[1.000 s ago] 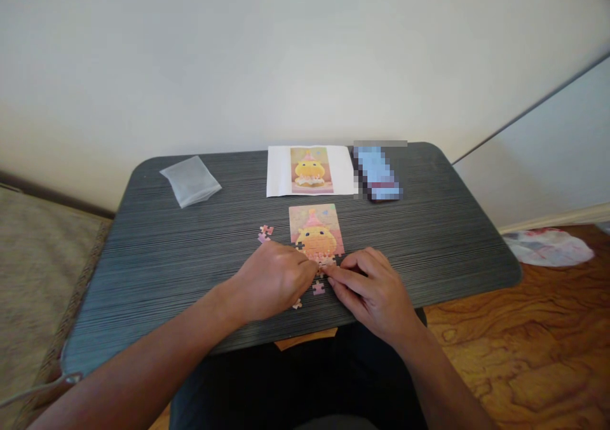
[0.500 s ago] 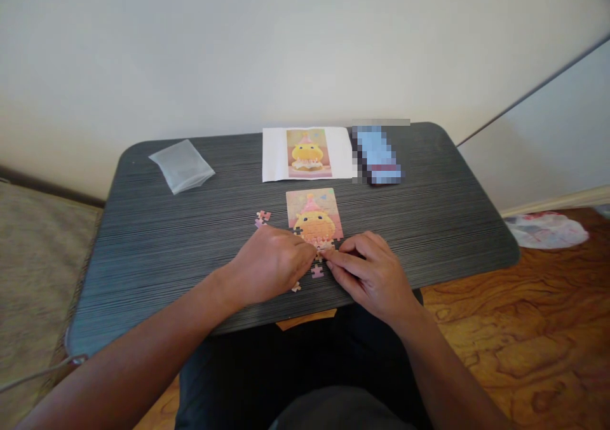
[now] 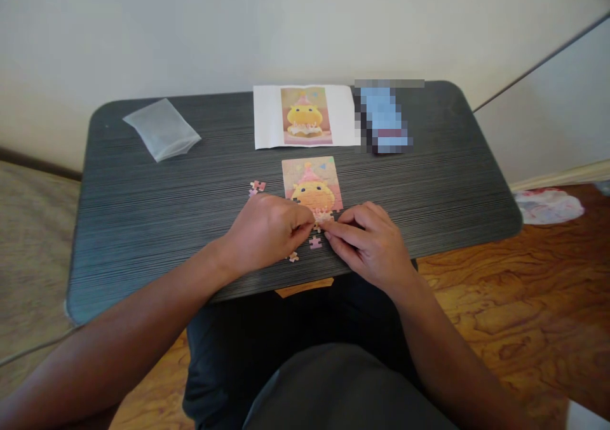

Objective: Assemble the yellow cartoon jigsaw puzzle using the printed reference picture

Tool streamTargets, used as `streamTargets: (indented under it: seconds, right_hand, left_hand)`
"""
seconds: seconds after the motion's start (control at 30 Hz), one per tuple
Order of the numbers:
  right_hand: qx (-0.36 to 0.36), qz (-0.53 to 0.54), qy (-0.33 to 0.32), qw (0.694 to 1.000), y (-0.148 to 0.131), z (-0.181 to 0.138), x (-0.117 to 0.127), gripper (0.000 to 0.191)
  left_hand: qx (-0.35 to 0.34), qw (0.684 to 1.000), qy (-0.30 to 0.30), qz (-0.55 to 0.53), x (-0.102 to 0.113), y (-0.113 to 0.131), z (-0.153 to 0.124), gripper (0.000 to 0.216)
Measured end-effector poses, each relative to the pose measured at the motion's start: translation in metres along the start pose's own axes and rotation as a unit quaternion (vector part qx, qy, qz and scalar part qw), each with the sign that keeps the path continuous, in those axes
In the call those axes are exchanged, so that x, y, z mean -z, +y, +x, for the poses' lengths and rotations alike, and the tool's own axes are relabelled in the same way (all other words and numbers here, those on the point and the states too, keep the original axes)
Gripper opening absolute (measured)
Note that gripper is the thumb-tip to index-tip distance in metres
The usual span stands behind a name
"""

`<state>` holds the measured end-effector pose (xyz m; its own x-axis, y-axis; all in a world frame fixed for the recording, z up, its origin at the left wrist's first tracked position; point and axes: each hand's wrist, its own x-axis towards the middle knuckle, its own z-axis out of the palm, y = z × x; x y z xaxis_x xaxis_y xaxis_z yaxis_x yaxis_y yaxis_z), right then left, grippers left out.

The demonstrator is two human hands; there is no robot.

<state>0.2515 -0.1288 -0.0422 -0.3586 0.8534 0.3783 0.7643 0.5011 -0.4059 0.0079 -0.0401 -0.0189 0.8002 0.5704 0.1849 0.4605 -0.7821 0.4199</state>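
A partly joined jigsaw puzzle [image 3: 312,176] of a yellow character in a pink hat lies flat on the dark table. At its lower edge my left hand [image 3: 271,230] is closed in a pinch, with a small puzzle piece [image 3: 318,226] at the fingertips. From the other side, my right hand [image 3: 369,239] meets the same piece with index finger and thumb drawn together. Just below lies a loose pinkish piece [image 3: 315,242]. Other loose pieces [image 3: 293,257] are under my left wrist, and several more [image 3: 257,187] sit left of the puzzle. My left hand hides the puzzle's lower left part.
Behind the puzzle, a white sheet with the printed picture [image 3: 305,115] lies on the table [image 3: 214,169]. A blurred-out phone-like object [image 3: 385,117] is to its right. A clear plastic bag [image 3: 162,130] lies at the back left. A cable [image 3: 38,349] runs by the left corner.
The view has tilted down, so the table sits higher in the picture. Both hands stay together at the puzzle's lower edge, with only slight finger movement.
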Motion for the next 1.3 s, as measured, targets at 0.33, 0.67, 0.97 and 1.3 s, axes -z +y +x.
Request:
streamTargets:
  seconds: [0.33,0.67,0.97,1.3]
  right_hand:
    - [0.006,-0.014,-0.005,1.0,0.0,-0.001,-0.002,0.023]
    - [0.005,-0.011,-0.01,1.0,-0.001,0.001,-0.001,0.024]
    - [-0.013,0.043,0.043,0.998,0.0,0.001,0.002,0.018]
    - [-0.065,0.066,0.062,0.994,-0.003,0.005,0.004,0.011]
  left_hand:
    - [0.016,0.999,0.019,-0.024,0.001,0.003,0.003,0.024]
    - [0.022,0.998,-0.008,-0.055,0.006,0.002,0.002,0.018]
    - [0.029,0.998,-0.004,-0.061,0.009,0.004,0.003,0.017]
    - [0.06,0.997,0.009,-0.038,0.024,-0.008,0.006,0.023]
